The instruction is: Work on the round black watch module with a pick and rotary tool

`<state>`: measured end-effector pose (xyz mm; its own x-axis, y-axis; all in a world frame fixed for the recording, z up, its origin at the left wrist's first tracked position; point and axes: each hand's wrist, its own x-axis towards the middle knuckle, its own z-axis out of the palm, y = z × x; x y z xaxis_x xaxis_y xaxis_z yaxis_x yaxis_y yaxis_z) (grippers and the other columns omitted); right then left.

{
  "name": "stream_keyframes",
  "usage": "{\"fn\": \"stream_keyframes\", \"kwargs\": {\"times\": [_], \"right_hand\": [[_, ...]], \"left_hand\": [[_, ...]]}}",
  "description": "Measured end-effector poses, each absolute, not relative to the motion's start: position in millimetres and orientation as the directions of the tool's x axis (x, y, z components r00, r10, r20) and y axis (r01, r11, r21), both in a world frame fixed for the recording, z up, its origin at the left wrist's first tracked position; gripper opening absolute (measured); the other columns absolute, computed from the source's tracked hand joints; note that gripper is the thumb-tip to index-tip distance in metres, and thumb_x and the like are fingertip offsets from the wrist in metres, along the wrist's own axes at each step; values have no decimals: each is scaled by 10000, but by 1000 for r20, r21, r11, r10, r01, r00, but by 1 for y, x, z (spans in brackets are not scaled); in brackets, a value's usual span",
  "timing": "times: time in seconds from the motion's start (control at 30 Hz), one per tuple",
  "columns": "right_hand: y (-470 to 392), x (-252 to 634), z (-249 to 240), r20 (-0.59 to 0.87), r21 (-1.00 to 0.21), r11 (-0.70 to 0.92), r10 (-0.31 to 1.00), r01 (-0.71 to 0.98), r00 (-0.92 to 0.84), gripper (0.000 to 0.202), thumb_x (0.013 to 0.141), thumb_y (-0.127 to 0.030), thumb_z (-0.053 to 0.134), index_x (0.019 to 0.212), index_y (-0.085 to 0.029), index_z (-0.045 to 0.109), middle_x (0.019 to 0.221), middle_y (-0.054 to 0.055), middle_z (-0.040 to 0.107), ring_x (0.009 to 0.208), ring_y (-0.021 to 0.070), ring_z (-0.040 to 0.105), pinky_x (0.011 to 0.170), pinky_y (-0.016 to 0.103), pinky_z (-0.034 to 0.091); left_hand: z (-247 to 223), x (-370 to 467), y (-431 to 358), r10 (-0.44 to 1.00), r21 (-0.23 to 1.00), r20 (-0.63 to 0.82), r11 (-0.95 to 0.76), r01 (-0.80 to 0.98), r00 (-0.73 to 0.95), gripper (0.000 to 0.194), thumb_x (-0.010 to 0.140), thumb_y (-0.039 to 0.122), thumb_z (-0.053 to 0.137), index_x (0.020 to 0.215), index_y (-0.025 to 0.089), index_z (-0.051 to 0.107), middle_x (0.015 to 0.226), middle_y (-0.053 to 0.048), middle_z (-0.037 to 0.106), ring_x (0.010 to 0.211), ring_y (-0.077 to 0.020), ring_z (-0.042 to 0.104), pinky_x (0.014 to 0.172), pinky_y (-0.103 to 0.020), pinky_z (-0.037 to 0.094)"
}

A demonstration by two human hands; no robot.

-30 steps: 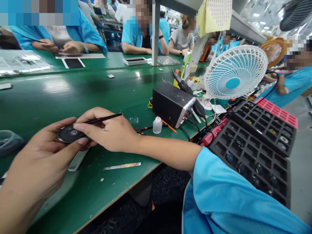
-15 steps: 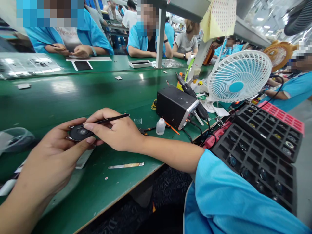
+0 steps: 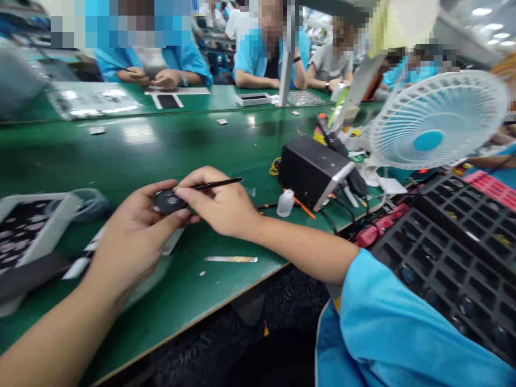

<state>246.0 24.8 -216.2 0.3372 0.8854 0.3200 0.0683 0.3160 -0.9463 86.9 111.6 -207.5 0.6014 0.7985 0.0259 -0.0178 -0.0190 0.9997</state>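
Note:
A round black smartwatch body (image 3: 166,202) is pinched between the thumb and fingers of my left hand (image 3: 131,239), its back with a small central ring turned up. My right hand (image 3: 223,209) closes on slim black tweezers (image 3: 221,184), whose far end points right, past the knuckles. My right thumb and fingertips meet the edge of the watch body; the tweezers' working tip is hidden there. Below the hands, a thin metallic strip (image 3: 230,259) lies on the green table (image 3: 177,301). Part of a pale flat piece (image 3: 173,242) shows under my left hand.
At left stands a white tray (image 3: 60,228) of small round parts, beside a clear plastic cup (image 3: 91,204). To the right are a small bottle (image 3: 286,203), a black power unit (image 3: 308,172), a white fan (image 3: 439,121) and black compartment trays (image 3: 435,258). Co-workers sit opposite.
The view has swung left, so everything appears farther right and the white tray at left has come into sight. Both hands keep their hold on the watch body and tweezers.

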Motion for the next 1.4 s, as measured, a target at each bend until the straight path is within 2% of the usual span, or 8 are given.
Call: {"fn": "stream_keyframes", "kwargs": {"times": [0.13, 0.37, 0.5, 0.67, 0.83, 0.93, 1.1, 1.4], "right_hand": [[25, 248, -221, 427, -904, 388, 825, 178, 371, 182, 1071, -421, 809, 1056, -251, 745, 1050, 15, 805, 967, 172, 780, 819, 303, 719], [22, 251, -221, 494, -869, 450, 771, 206, 402, 518, 976, -741, 927, 979, -253, 752, 947, 1, 801, 844, 152, 768, 715, 281, 675], [22, 253, -224, 526, -850, 469, 756, 239, 389, 587, 991, -824, 884, 1001, -251, 756, 970, 12, 810, 833, 147, 772, 716, 284, 679], [22, 255, -230, 583, -812, 509, 731, 285, 355, 436, 1084, -671, 866, 1038, -252, 755, 1000, 8, 828, 858, 141, 806, 764, 280, 705], [23, 255, -232, 725, -686, 610, 620, 396, 300, 141, 1126, -348, 856, 1027, -263, 802, 976, -40, 821, 867, 107, 818, 795, 237, 698], [22, 256, -232, 764, -638, 626, 590, 448, 262, 92, 1123, -234, 838, 1045, -277, 815, 1004, -51, 827, 860, 98, 817, 793, 231, 686], [22, 257, -234, 839, -525, 640, 498, 560, 218, 125, 1123, -163, 801, 1089, -281, 824, 1059, -26, 854, 974, 136, 848, 883, 279, 708], [23, 257, -236, 828, -550, 667, 511, 503, 228, 118, 1097, -151, 825, 1080, -266, 846, 1060, -17, 869, 1012, 137, 873, 919, 266, 719]], "left_hand": [[-215, 93, 111, 795, 980, 41, 87, -181, 605, 854, 553, 114, 1059, 1333, 197, 721, 1002, 32, 853, 733, -112, 797, 701, -197, 707], [-228, 93, 118, 704, 975, 145, 18, -222, 695, 730, 760, 143, 992, 1404, 228, 659, 1287, -36, 829, 840, -87, 788, 784, -218, 712], [-229, 92, 117, 680, 976, 163, -3, -219, 715, 690, 830, 142, 942, 1439, 231, 628, 1287, -38, 818, 852, -87, 780, 827, -239, 725], [-228, 94, 116, 691, 973, 135, 45, -229, 710, 725, 804, 108, 921, 1448, 199, 600, 1216, -22, 815, 812, -79, 788, 818, -233, 720], [-227, 96, 114, 705, 970, 141, 43, -240, 695, 669, 789, 86, 897, 1390, 198, 625, 1194, -15, 817, 848, -90, 789, 819, -235, 717], [-227, 96, 114, 710, 974, 170, -13, -228, 683, 629, 800, 83, 882, 1372, 196, 643, 1164, -14, 824, 857, -99, 790, 824, -246, 723], [-231, 97, 114, 728, 971, 210, -77, -227, 652, 604, 805, 85, 877, 1358, 192, 661, 1151, -15, 845, 845, -107, 804, 826, -258, 734], [-242, 100, 116, 725, 953, 277, -121, -279, 631, 606, 798, 137, 926, 1328, 206, 640, 1036, 2, 839, 848, -141, 833, 798, -277, 727]]}}
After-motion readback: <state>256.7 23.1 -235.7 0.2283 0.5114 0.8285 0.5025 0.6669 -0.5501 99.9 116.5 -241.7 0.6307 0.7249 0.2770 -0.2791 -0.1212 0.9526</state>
